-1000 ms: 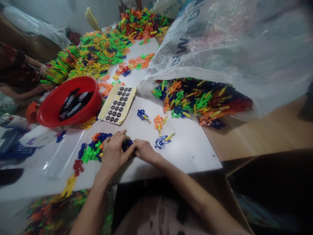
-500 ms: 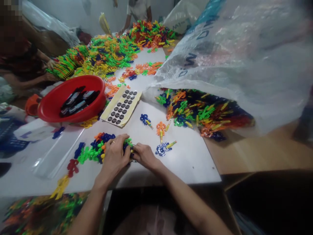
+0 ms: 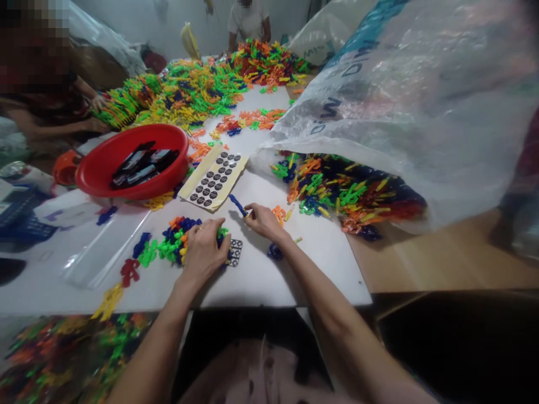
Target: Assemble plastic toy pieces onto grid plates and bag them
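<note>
My right hand (image 3: 261, 220) pinches a blue plastic figure (image 3: 238, 204) by its yellow end, just above the white table. My left hand (image 3: 206, 244) is curved over the right side of a pile of blue, green and orange figures (image 3: 170, 242), its fingers round small pieces that are mostly hidden. A black grid-like piece (image 3: 234, 253) sticks out to the right of that hand. An orange figure (image 3: 278, 214) and another blue figure (image 3: 275, 251) lie by my right hand and forearm. Behind is a sheet of round black stickers (image 3: 214, 178).
A red basin (image 3: 135, 191) with dark packets stands at the left. A large plastic bag (image 3: 404, 112) spills figures (image 3: 351, 193) at the right. Two people are beyond the table (image 3: 311, 280), near big heaps of figures (image 3: 189, 92). A clear plastic sleeve (image 3: 105, 247) lies at the left.
My right hand has moved away from my left hand, up and to the right, and now has the blue figure that lay on the table. The black grid piece has come into view.
</note>
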Available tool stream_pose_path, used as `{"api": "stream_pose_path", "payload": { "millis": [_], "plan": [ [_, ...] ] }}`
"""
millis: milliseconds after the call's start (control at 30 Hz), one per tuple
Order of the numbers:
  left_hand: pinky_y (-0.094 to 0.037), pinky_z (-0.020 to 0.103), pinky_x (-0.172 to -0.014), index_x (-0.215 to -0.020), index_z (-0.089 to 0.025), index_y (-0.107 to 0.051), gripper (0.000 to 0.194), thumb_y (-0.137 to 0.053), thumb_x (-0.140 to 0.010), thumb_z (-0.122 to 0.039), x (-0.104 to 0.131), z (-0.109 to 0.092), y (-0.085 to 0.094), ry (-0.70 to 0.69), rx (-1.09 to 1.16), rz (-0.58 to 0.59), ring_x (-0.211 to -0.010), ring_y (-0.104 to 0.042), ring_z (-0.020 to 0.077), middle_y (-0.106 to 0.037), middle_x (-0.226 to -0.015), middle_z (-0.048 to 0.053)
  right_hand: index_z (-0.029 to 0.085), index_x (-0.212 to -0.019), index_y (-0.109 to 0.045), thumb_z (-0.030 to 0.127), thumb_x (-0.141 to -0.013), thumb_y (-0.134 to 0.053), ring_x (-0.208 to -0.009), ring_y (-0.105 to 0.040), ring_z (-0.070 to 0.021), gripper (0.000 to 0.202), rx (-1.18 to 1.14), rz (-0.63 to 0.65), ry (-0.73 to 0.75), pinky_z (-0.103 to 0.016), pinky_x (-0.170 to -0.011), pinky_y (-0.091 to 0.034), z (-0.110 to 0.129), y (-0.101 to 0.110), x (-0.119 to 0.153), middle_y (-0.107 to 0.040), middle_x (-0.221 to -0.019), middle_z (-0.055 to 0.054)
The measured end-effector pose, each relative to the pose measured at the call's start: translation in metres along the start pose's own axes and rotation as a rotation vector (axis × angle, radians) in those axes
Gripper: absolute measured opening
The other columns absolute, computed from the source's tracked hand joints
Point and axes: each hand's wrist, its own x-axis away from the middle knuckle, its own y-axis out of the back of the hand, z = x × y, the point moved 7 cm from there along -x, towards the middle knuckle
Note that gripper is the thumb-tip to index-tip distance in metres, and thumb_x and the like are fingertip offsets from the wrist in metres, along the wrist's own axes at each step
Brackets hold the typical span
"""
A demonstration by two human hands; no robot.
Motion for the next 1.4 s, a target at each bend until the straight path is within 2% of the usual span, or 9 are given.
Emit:
{"api": "stream_pose_path", "payload": {
  "millis": [133,233,367,533,800,967,1100,1267,1400],
  "plan": [
    [-0.034,0.042,-0.097,-0.114,-0.015,-0.055,0.032,-0.048,-0.088,-0.031,-0.001,0.004,-0.002,0.017,-0.013,-0.043,-0.101,-0.061,0.0249,-0.067,-0.107,0.009,0.016,-0.086,-0.059,0.021,-0.081,-0.053,-0.059,-0.052,-0.0127,0.009,-0.288,-0.001,0.025,-0.022,-0.056,-0.035,0.01,-0.03,0.039,-0.059,-0.067,0.001],
    [-0.035,0.041,-0.095,-0.118,-0.014,-0.054,0.035,-0.047,-0.089,-0.033,0.0,0.003,-0.002,-0.006,0.001,-0.027,-0.102,-0.061,0.0247,-0.067,-0.109,0.01,0.017,-0.07,-0.053,0.021,-0.081,-0.051,-0.058,-0.048,-0.0124,0.011,-0.378,-0.033,-0.01,-0.022,-0.055,-0.034,0.009,-0.05,0.044,-0.055,-0.063,0.001],
    [-0.035,0.041,-0.097,-0.126,-0.013,-0.049,0.044,-0.049,-0.09,-0.038,0.003,0.003,-0.001,-0.007,0.01,-0.025,-0.104,-0.061,0.0244,-0.066,-0.115,0.011,0.019,-0.082,-0.051,0.019,-0.08,-0.049,-0.068,-0.051,-0.0144,0.003,-0.335,-0.115,0.129,-0.024,-0.062,-0.039,0.011,-0.053,0.042,-0.058,-0.077,0.0],
    [-0.036,0.042,-0.095,-0.127,-0.011,-0.05,0.061,-0.058,-0.082,-0.052,0.003,0.002,-0.003,-0.028,0.001,0.002,-0.104,-0.061,0.0261,-0.066,-0.113,0.013,0.019,-0.094,-0.051,0.013,-0.076,-0.047,-0.079,-0.055,-0.0177,0.019,-0.073,-0.034,0.202,-0.026,-0.069,-0.042,0.013,-0.059,0.053,-0.06,-0.088,-0.004],
    [-0.035,0.042,-0.093,-0.125,-0.018,-0.054,0.042,-0.049,-0.09,-0.04,-0.01,0.02,-0.002,0.004,-0.065,0.011,-0.103,-0.06,0.0257,-0.067,-0.109,0.009,0.019,-0.106,-0.053,0.017,-0.084,-0.043,-0.085,-0.062,-0.0216,0.024,0.154,0.144,0.129,-0.029,-0.072,-0.042,0.025,-0.07,0.022,-0.067,-0.096,-0.008],
    [-0.035,0.041,-0.093,-0.126,-0.02,-0.054,0.046,-0.05,-0.088,-0.045,-0.009,0.01,-0.004,-0.026,-0.081,0.028,-0.104,-0.059,0.025,-0.066,-0.11,0.009,0.018,-0.109,-0.052,0.016,-0.084,-0.043,-0.09,-0.062,-0.0219,0.027,0.217,0.137,0.146,-0.03,-0.074,-0.042,0.031,-0.074,0.021,-0.067,-0.101,-0.008],
    [-0.033,0.044,-0.093,-0.108,-0.021,-0.065,0.029,-0.046,-0.09,-0.031,-0.012,0.01,-0.006,0.076,-0.165,0.015,-0.104,-0.058,0.0265,-0.067,-0.106,0.008,0.015,-0.111,-0.052,0.019,-0.088,-0.042,-0.093,-0.061,-0.0235,0.026,0.269,0.177,0.166,-0.032,-0.077,-0.043,0.041,-0.082,0.018,-0.065,-0.104,-0.012],
    [-0.033,0.044,-0.094,-0.102,-0.02,-0.066,0.026,-0.044,-0.088,-0.024,-0.011,0.016,-0.006,0.092,-0.146,-0.016,-0.107,-0.059,0.024,-0.066,-0.115,0.009,0.019,-0.113,-0.053,0.027,-0.093,-0.045,-0.096,-0.061,-0.018,0.023,0.128,0.177,0.184,-0.027,-0.08,-0.042,0.024,-0.038,0.031,-0.065,-0.108,-0.007],
    [-0.033,0.044,-0.093,-0.101,-0.02,-0.065,0.026,-0.044,-0.09,-0.028,-0.008,0.006,-0.007,0.073,-0.139,-0.059,-0.109,-0.059,0.0233,-0.066,-0.116,0.008,0.016,-0.121,-0.048,0.029,-0.09,-0.052,-0.098,-0.061,-0.0225,0.033,0.332,0.004,-0.145,-0.031,-0.079,-0.043,-0.022,0.024,0.041,-0.065,-0.108,-0.011]
  ]
}}
